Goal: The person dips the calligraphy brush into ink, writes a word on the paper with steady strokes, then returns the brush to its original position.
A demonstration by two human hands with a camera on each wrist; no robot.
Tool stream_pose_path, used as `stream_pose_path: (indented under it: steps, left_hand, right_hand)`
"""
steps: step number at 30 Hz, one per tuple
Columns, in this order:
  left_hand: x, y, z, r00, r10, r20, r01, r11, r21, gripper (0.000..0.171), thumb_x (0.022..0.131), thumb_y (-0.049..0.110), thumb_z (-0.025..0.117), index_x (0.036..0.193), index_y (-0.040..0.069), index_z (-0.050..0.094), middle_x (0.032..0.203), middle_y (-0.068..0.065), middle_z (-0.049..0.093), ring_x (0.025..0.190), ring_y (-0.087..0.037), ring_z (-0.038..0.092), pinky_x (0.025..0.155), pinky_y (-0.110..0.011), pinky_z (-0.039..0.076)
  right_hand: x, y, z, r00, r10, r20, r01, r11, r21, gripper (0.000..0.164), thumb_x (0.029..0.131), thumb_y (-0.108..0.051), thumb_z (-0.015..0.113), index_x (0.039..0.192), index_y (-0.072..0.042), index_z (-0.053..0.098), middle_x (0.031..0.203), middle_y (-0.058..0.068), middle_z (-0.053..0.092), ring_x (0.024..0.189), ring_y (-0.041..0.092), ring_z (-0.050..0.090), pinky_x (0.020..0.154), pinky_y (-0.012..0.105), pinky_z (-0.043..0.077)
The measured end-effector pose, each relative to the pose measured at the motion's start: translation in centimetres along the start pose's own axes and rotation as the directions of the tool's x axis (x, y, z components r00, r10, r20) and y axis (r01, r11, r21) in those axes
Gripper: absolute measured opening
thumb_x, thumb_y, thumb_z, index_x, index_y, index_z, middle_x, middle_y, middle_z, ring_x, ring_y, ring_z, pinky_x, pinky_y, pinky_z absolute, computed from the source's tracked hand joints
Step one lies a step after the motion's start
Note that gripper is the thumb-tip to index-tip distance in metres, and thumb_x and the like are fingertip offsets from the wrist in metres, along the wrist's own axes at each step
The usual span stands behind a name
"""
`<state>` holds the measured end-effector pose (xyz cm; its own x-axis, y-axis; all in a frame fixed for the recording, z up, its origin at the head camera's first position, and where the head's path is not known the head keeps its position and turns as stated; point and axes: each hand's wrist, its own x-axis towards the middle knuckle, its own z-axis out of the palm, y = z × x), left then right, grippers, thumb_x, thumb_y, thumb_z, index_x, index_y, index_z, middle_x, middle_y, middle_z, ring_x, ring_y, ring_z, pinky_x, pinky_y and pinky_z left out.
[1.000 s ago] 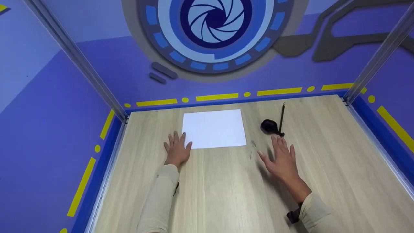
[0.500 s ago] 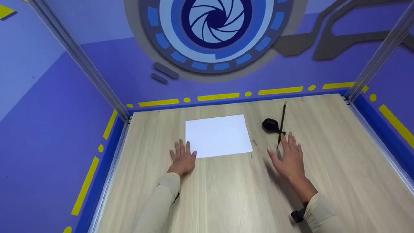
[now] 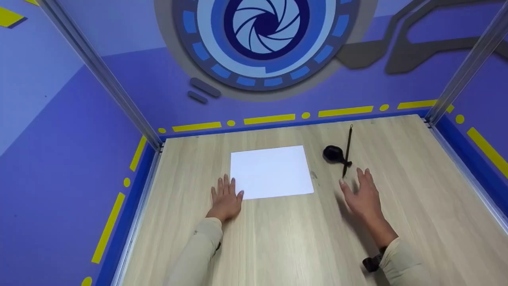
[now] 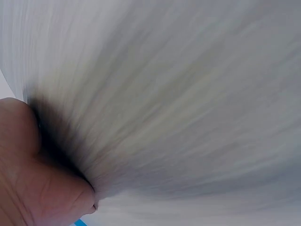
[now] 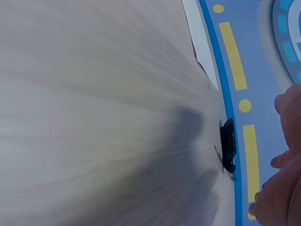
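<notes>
A white sheet of paper (image 3: 274, 172) lies flat on the wooden table. My left hand (image 3: 226, 202) rests at its lower left corner, fingers straight and the thumb over the paper's edge. In the left wrist view part of that hand (image 4: 33, 169) shows low against the tabletop. To the right of the paper a writing brush (image 3: 349, 143) leans across a small black ink dish (image 3: 333, 154), its dark tip pointing toward me. Just short of that tip my right hand (image 3: 364, 200) hovers above the table with fingers extended, holding nothing. Its shadow falls on the wood beside it.
Blue-purple printed panels (image 3: 131, 87) with yellow dashes wall in the table (image 3: 278, 246) at the back and both sides. Metal posts (image 3: 99, 71) stand at the back corners. Small dark smudges (image 3: 314, 174) mark the wood right of the paper.
The paper has slid toward me together with my left hand. My right hand has drawn away to the right and slightly back, uncovering the brush's tip. Brush and dish stay in place.
</notes>
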<state>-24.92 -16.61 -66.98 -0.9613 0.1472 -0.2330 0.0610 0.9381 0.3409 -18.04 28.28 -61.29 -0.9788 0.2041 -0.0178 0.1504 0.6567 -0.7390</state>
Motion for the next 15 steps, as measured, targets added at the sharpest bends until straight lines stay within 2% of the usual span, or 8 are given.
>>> stream_pose_path:
  steps: [4,7,15]
  left_hand:
    - [0.1,-0.1,0.0,1.000,-0.012,0.010,0.012,1.000,-0.001,0.075,0.115,0.055,0.023,0.173,0.012,0.006,0.182,-0.015,-0.012,0.169,-0.038,-0.013,0.135,-0.066,-0.006]
    - [0.1,-0.1,-0.2,1.000,-0.020,0.012,0.020,1.000,0.004,0.075,0.115,0.055,0.024,0.173,0.012,0.006,0.182,-0.015,-0.012,0.169,-0.038,-0.013,0.135,-0.066,-0.006]
    - [0.1,-0.1,0.0,1.000,-0.008,-0.018,0.008,1.000,0.001,0.075,0.114,0.055,0.027,0.173,0.013,0.010,0.182,-0.015,-0.008,0.170,-0.039,-0.008,0.135,-0.066,-0.004]
  right_hand:
    - [1.0,0.5,-0.2,0.998,0.046,-0.031,-0.044,0.998,0.051,0.087,0.108,-0.054,0.054,0.169,-0.001,0.022,0.175,0.032,0.020,0.162,0.053,0.022,0.130,0.067,0.024]
    - [2.3,1.1,-0.2,0.996,0.072,-0.061,-0.066,0.993,0.100,0.083,0.108,-0.053,0.054,0.167,0.000,0.029,0.165,0.035,0.036,0.153,0.052,0.035,0.125,0.065,0.032]
    - [6.2,2.7,-0.3,0.985,0.146,-0.091,-0.124,0.969,0.215,0.077,0.110,-0.050,0.051,0.162,0.004,0.035,0.154,0.033,0.049,0.144,0.047,0.048,0.119,0.060,0.040]
